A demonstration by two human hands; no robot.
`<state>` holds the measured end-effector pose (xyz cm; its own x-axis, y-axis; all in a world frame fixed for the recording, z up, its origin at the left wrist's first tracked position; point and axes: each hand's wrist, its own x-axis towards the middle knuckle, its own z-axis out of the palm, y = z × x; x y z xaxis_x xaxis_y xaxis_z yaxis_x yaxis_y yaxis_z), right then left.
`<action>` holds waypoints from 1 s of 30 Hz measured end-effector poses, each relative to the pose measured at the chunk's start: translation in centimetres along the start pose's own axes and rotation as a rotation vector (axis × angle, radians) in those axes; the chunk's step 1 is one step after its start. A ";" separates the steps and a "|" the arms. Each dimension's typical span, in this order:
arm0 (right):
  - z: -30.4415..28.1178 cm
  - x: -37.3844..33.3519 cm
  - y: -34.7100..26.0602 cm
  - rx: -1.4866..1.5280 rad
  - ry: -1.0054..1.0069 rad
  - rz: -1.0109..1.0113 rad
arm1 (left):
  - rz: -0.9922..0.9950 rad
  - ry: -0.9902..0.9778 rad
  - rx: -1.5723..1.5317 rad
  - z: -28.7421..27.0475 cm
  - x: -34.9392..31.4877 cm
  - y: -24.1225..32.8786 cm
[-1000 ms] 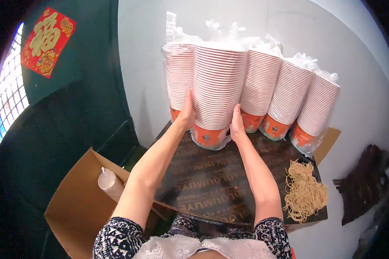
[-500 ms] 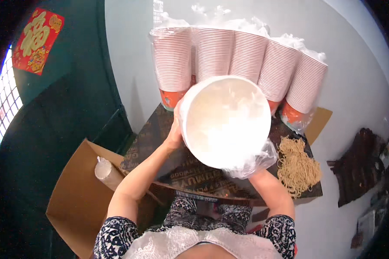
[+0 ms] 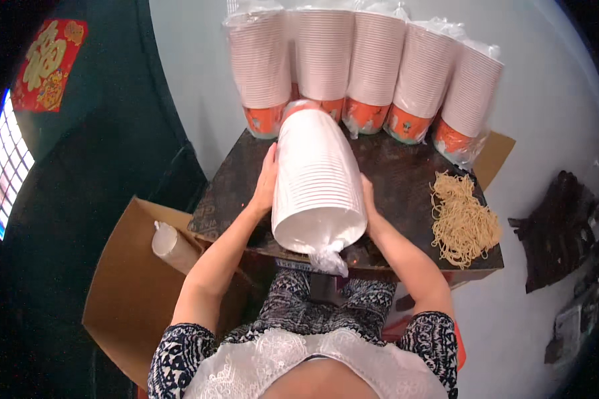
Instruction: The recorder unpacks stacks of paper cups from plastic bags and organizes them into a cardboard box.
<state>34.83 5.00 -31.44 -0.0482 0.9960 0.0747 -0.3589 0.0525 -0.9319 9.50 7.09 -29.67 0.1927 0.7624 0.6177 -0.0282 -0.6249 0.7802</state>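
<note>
A wrapped stack of white paper cups (image 3: 313, 166) is held between my hands, lengthwise over the table. Its open rim end and the twisted end of its clear bag point toward me, and its orange-printed far end points to the back. My left hand (image 3: 266, 183) presses the stack's left side with extended fingers. On the opposite side, my right hand (image 3: 369, 203) grips it, its fingers mostly hidden. Whether the stack touches the tabletop, I cannot tell.
Several upright bagged cup stacks (image 3: 376, 63) line the back of the dark table (image 3: 399, 179). A heap of tan strings (image 3: 464, 223) lies at the right. Beside the table's left edge is an open cardboard box (image 3: 123, 286) with another wrapped stack (image 3: 173, 247) inside.
The held stack has tipped from its round mouth facing up at me to lying lengthwise, lower and nearer. Both hands have moved down its sides. The view has shifted slightly.
</note>
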 end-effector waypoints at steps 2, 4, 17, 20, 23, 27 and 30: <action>-1.0 -1.1 -1.2 -0.327 0.163 -0.134 | -0.124 0.052 0.043 0.3 -0.2 1.8; 0.2 -4.1 -2.6 -0.380 0.193 -0.129 | -0.195 0.144 0.047 0.3 -1.2 4.1; 5.1 -22.4 -4.3 -1.232 0.018 -0.324 | 0.057 0.236 0.178 5.1 -13.5 14.7; 5.3 -21.3 -1.4 -1.244 0.101 -0.327 | -0.033 0.204 0.097 6.1 -14.8 14.4; 4.8 -20.6 0.3 -1.114 0.207 -0.342 | -0.056 0.162 0.135 6.8 -16.3 13.1; 4.6 -21.3 0.5 -1.000 0.165 -0.437 | -0.455 0.018 -0.049 7.6 -16.5 12.3; 5.0 -22.9 -0.3 -0.966 0.159 -0.676 | -0.755 -0.146 -0.319 8.1 -16.0 12.0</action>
<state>31.36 -18.16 -31.04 0.0218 0.7396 0.6727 0.5872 0.5351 -0.6073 14.06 -13.93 -30.98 0.3960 0.9144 -0.0844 -0.1126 0.1396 0.9838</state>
